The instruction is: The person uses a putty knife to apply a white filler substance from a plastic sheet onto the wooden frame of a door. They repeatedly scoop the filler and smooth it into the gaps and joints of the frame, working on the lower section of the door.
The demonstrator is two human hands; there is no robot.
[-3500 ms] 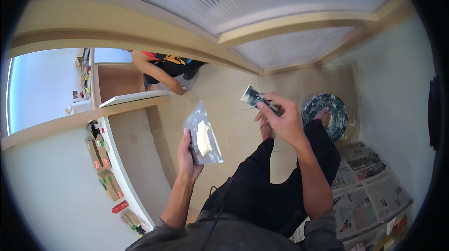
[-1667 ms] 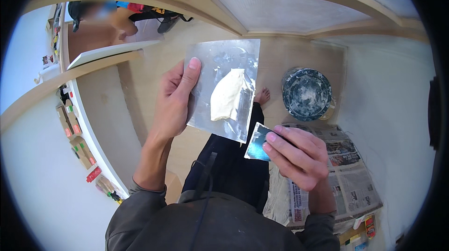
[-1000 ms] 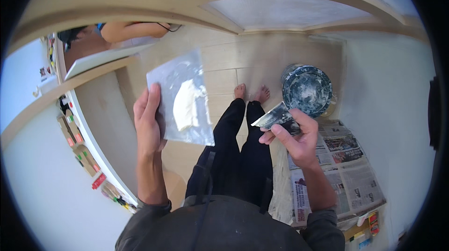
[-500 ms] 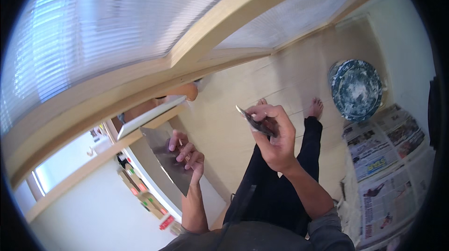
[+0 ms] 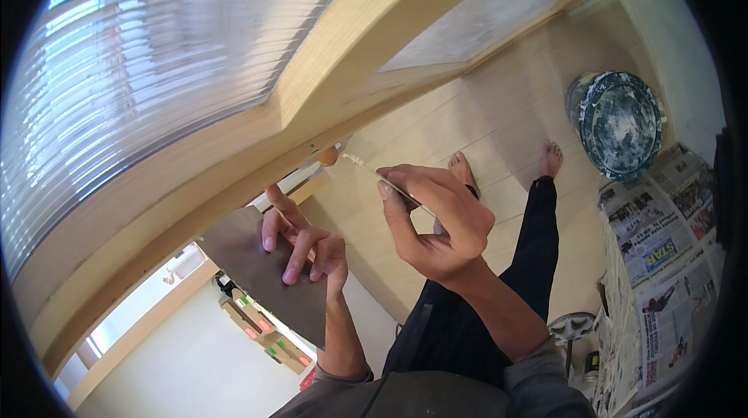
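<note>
A thin, dark metal sheet [image 5: 261, 262] rests in my left hand [image 5: 315, 254], whose fingers press on its face while the thumb is hidden. My right hand [image 5: 444, 223] pinches a thin flat scraper [image 5: 401, 194], seen nearly edge-on, with pale paste on its far tip. That tip is close to a wooden frame [image 5: 312, 141], though I cannot tell whether they touch. The frame runs diagonally across the view and holds a ribbed translucent panel [image 5: 179, 91].
To the right, a bucket with a dark green, white-smeared lid [image 5: 621, 126] stands on the floor beside newspaper sheets [image 5: 670, 262]. My bare feet [image 5: 550, 158] are on the pale floor. Below left, boxes [image 5: 261, 332] sit along a white surface [image 5: 195, 371].
My right hand has moved slightly left and turned, bringing the scraper's tip nearer the frame. The metal sheet in my left hand has shifted left and tilted. The whole view has swung a little.
</note>
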